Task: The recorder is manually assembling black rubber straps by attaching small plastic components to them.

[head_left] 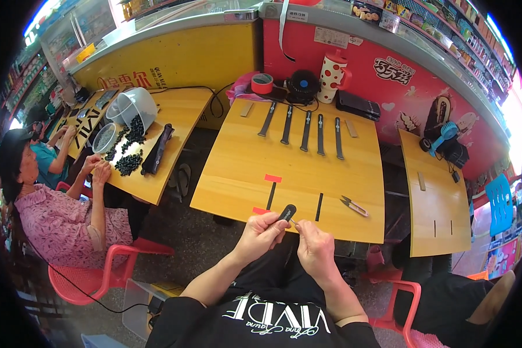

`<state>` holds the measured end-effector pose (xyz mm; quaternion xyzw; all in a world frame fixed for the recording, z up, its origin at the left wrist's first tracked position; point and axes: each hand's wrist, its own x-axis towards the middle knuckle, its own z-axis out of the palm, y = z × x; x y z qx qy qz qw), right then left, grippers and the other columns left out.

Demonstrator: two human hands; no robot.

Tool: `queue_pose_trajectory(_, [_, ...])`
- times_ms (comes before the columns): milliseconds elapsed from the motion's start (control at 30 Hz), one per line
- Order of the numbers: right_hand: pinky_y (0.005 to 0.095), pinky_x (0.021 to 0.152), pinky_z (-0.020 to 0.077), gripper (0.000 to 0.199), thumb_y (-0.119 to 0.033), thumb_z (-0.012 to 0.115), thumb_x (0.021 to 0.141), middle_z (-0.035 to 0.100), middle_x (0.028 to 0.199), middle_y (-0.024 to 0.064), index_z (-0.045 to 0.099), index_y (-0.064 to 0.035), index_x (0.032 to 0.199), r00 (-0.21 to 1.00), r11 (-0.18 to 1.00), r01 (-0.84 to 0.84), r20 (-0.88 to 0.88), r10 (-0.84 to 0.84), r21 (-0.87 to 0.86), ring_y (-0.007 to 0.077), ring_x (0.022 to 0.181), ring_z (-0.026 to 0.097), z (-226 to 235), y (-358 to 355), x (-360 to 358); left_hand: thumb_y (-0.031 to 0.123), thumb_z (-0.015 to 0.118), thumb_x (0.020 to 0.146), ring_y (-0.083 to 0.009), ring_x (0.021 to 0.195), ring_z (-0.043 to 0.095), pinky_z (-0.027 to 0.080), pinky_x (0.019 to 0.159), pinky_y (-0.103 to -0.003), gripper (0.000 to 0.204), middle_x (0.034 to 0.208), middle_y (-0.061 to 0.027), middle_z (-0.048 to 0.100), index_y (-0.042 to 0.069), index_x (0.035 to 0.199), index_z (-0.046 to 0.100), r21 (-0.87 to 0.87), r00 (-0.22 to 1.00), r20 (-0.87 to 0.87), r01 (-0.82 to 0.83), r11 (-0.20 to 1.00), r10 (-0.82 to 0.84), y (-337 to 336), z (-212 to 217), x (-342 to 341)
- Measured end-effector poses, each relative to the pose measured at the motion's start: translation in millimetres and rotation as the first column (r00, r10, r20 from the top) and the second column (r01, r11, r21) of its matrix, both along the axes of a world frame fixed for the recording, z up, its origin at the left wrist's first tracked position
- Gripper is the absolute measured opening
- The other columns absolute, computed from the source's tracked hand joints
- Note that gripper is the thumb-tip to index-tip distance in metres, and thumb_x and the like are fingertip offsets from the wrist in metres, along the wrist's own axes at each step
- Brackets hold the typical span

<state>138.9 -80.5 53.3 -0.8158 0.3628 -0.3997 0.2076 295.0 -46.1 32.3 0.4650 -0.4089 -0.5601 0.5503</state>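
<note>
Over the near edge of the wooden table, my left hand [260, 236] is closed on a black strap [288, 212] whose rounded end points up. My right hand [315, 246] is closed in a pinch beside it, at a small thin thing by the strap that is too small to name. On the table to the right lie thread snips [354, 207]. Red tape pieces [272, 178] and dark strips [320, 206] mark the tabletop just beyond my hands. Several black straps [305, 131] lie in a row farther back.
At the back stand a dotted tumbler [332, 76], a small black fan [303, 87], a red tape roll [262, 83] and a black case [358, 105]. Left, a seated person [69, 214] works beside black pieces [129, 164] and a tipped tub [134, 107]. Another table [438, 200] stands right.
</note>
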Motion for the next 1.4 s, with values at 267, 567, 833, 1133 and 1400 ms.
queue_pose_trajectory(267, [0.0354, 0.053, 0.0462, 0.007, 0.007, 0.058, 0.082, 0.058, 0.068, 0.0182, 0.056, 0.0009, 0.085, 0.979, 0.912, -0.191, 0.140, 0.149, 0.363, 0.0355, 0.062, 0.060, -7, -12, -11, 0.014, 0.054, 0.095, -0.0008, 0.049, 0.040, 0.030, 0.044, -0.017, 0.017, 0.059, 0.0055, 0.050, 0.003, 0.087, 0.064, -0.008, 0.993, 0.017, 0.117, 0.993, -0.116, -2, 3, 6])
queue_pose_trajectory(567, [0.0257, 0.047, 0.0381, 0.009, 0.001, 0.054, 0.090, 0.053, 0.061, 0.0039, 0.056, 0.0021, 0.082, 0.986, 0.992, -0.122, 0.110, 0.125, -0.039, 0.0092, 0.054, 0.051, -25, -13, -7, 0.012, 0.054, 0.094, -0.0013, 0.054, 0.040, 0.031, 0.047, -0.018, 0.016, 0.060, 0.0055, 0.048, 0.002, 0.085, 0.063, 0.004, 0.987, 0.059, 0.149, 0.989, -0.149, 0, -2, 7])
queue_pose_trajectory(833, [0.0176, 0.040, 0.0263, 0.010, -0.007, 0.056, 0.092, 0.053, 0.062, -0.0006, 0.062, -0.0021, 0.086, 0.839, 0.467, -0.485, 0.544, 0.010, 0.740, 0.0038, 0.046, 0.040, -26, -14, -14, 0.009, 0.055, 0.093, -0.0039, 0.055, 0.042, 0.033, 0.049, -0.021, 0.015, 0.060, 0.0047, 0.049, 0.001, 0.081, 0.060, 0.048, 0.974, 0.072, 0.211, 0.976, -0.214, 0, -11, 6])
queue_pose_trajectory(1133, [0.0196, 0.039, 0.0222, 0.012, -0.010, 0.056, 0.087, 0.040, 0.057, -0.0040, 0.055, -0.0096, 0.076, 0.184, 0.293, -0.874, 0.823, -0.538, 0.387, 0.0059, 0.044, 0.030, 1, -6, -66, 0.009, 0.059, 0.088, -0.0076, 0.045, 0.046, 0.038, 0.044, -0.025, 0.014, 0.054, -0.0021, 0.054, 0.000, 0.079, 0.064, -0.173, 0.760, 0.647, 0.079, 0.982, 0.053, 28, -8, 32])
queue_pose_trajectory(1400, [0.0216, 0.052, 0.0406, 0.007, 0.000, 0.061, 0.086, 0.056, 0.068, 0.0014, 0.059, -0.0029, 0.080, 0.840, 0.774, -0.290, 0.537, -0.076, 0.563, 0.0064, 0.060, 0.051, 8, -1, -38, 0.016, 0.049, 0.097, -0.0032, 0.045, 0.043, 0.034, 0.042, -0.018, 0.023, 0.059, 0.0018, 0.053, 0.000, 0.090, 0.063, 0.176, 1.000, 0.020, 0.015, 0.984, -0.018, 15, 8, 13])
